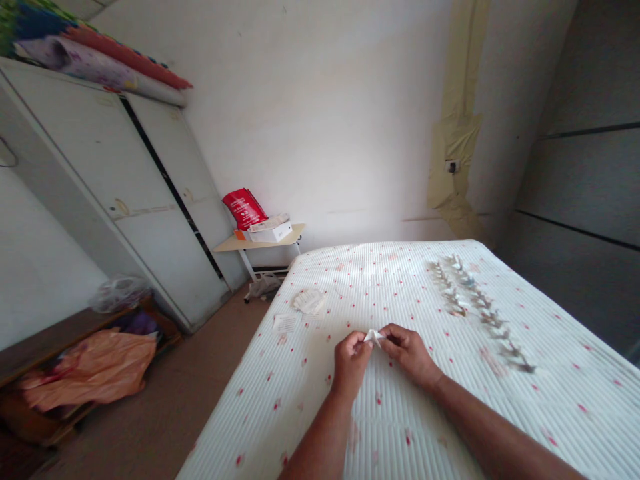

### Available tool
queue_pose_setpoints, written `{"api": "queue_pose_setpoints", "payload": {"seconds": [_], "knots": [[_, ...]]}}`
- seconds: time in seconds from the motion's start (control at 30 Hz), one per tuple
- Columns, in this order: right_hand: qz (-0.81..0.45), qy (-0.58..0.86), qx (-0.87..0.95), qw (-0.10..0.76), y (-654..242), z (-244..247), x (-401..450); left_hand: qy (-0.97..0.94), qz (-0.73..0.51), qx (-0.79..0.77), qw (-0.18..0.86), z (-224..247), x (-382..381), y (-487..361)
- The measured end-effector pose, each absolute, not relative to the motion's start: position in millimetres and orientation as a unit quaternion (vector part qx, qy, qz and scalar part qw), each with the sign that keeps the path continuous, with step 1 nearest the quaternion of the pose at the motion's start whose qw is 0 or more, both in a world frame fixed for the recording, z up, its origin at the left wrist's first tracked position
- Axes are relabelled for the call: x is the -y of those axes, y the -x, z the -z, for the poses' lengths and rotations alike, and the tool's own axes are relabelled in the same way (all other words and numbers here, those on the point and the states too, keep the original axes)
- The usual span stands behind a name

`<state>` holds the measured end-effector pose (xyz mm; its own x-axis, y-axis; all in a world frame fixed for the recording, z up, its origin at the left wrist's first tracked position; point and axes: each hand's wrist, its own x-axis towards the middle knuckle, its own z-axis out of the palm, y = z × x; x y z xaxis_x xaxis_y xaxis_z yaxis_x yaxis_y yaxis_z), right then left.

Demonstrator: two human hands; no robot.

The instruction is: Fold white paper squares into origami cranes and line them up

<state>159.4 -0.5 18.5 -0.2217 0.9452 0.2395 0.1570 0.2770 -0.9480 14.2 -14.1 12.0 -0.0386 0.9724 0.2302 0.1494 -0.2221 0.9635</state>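
The white folded paper point(373, 337) is held up between the fingertips of both hands, over the middle of the bed point(380, 427): the left hand point(351, 360) pinches its left end between thumb and fingers, the right hand point(413, 353) pinches its right end, and the hands are near each other but apart. To their right, past a stretch of dotted sheet, small folded figures point(484, 301) stand in slanting rows that run towards the far end, set in from the bed's right edge. Ahead and left, a round pile of slips point(309, 301) lies near the left edge, with a printed sheet point(284, 323) just beside it. The sheet is white, ribbed and marked with red spots. Off the left edge, a strip of brown floor point(175, 413) separates the bed from the wardrobe point(150, 187) and a low bench holding an orange cover point(100, 367). Beyond the bed's far left corner, a small table point(225, 245) bears a white box point(277, 232) and a red bag point(244, 208). A pale wall point(325, 120) rises behind; dark panels point(590, 180) stand at the right.
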Motion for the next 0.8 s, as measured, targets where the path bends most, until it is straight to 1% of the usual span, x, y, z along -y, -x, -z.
{"api": "queue_pose_setpoints", "payload": {"seconds": [0.37,0.57,0.8], "knots": [[-0.417,0.410,0.677,0.448,-159.2,-9.0,-2.6,-0.592,-0.528,-0.487,0.366,-10.1,12.9,-15.5],[-0.372,0.402,0.700,0.458,-159.2,-16.8,0.2,-0.608,-0.518,-0.483,0.360,-14.9,16.0,-16.0],[-0.374,0.406,0.709,0.438,-159.3,-16.4,2.1,-0.632,-0.490,-0.467,0.377,-13.1,16.6,-13.0]]}}
